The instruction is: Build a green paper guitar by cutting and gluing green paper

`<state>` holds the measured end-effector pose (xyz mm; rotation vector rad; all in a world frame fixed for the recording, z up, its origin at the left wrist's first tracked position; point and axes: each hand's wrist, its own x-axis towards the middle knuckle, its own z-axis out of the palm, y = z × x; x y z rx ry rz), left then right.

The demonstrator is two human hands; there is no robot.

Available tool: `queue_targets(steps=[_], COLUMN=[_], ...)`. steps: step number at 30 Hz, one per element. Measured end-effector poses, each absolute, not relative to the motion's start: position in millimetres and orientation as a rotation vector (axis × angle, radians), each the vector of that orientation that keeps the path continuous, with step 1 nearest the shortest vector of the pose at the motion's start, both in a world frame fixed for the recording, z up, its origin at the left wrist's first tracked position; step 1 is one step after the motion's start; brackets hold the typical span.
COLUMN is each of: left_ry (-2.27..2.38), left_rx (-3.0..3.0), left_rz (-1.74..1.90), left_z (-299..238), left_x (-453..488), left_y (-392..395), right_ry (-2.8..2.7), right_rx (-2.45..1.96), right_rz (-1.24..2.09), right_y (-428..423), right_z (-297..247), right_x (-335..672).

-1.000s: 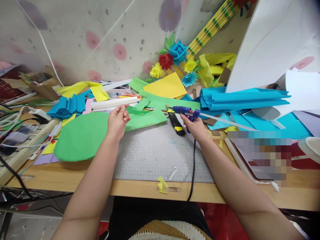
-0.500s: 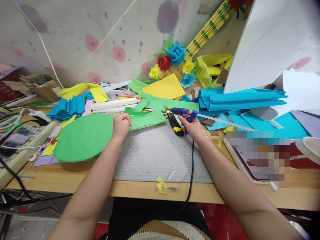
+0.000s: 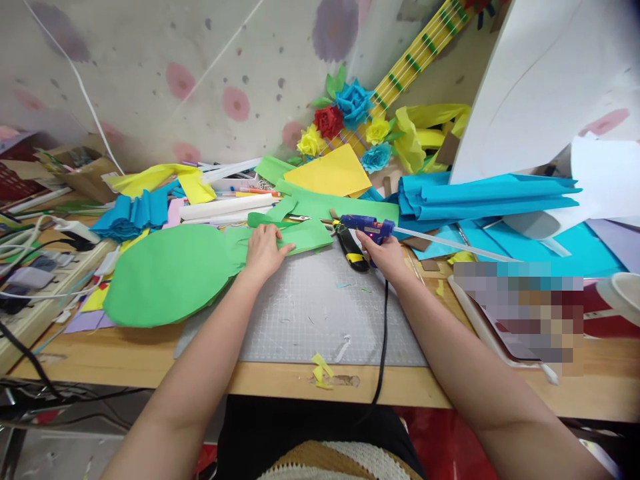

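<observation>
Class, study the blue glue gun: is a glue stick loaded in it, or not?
Loaded. A translucent glue stick juts from the rear of the glue gun, which the right hand holds.

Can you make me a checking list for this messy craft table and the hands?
Surface: wooden table with a grey cutting mat on it.
Job's things: green paper, partly on the mat; blue glue gun.
Clutter: blue crepe paper, yellow sheet, black-and-yellow knife, yellow scraps near the front edge.
Hands: left hand lies flat on the green paper; right hand grips the glue gun.
Cables: black cord runs from the glue gun over the table edge; white cables at far left.
Surroundings: spotted wall sheet, paper flowers, white board leaning at right.
</observation>
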<state>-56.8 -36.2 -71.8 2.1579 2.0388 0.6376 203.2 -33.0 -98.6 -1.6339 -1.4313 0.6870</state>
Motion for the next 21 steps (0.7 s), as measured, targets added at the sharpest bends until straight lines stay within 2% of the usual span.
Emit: queue_targets(steps=[8,14,21], left_ry=[2.009,1.953,2.037], left_rx=[2.297,2.369,2.478], left_rz=[0.517,0.691,0.378], left_z=[-71,-73,-82], left_x=[-56,-47,-40], left_y=[-44,-44,-44], right_ry=[-1.283,-1.255,-1.237], right_rx=[-1.638,-1.649,-1.624], right_rz=[0.774,0.780,0.807], right_y=[-34,-34,-34], right_z=[-96,-96,-96], right_x=[201,200,199])
